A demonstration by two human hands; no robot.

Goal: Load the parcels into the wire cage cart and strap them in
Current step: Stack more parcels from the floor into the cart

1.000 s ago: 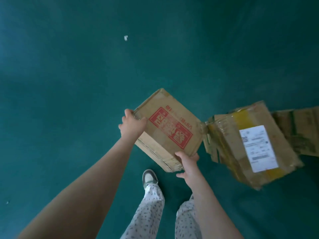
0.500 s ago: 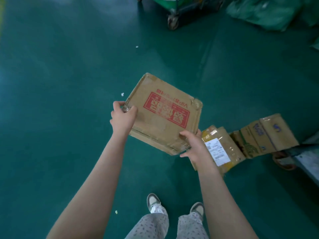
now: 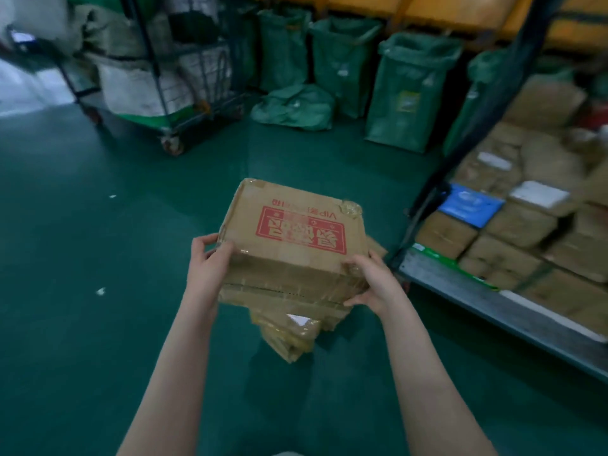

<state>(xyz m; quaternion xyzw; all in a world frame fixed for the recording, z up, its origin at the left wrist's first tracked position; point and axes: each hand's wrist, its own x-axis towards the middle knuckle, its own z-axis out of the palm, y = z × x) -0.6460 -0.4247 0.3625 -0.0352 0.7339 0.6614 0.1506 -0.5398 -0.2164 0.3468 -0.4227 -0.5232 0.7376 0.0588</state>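
A brown cardboard parcel (image 3: 289, 241) with a red printed block on top hangs in front of me at chest height. My left hand (image 3: 207, 261) grips its near left corner, thumb on top. My right hand (image 3: 371, 281) holds its near right corner, fingers curled under. Below it on the green floor lies another taped parcel (image 3: 289, 334), mostly hidden by the one I hold. To the right stands the wire cage cart (image 3: 460, 284), its metal deck stacked with several cardboard parcels (image 3: 513, 232).
Green sacks (image 3: 408, 90) stand along the back wall, one slumped sack (image 3: 292, 106) on the floor. A second wheeled cage cart (image 3: 164, 80) with white bags stands at the back left. Small white scraps lie on the green floor (image 3: 98, 241).
I have lifted the parcel up from the floor and turned it flatter. My view has risen from the floor, so the cage cart on the right and the sacks behind came into sight.
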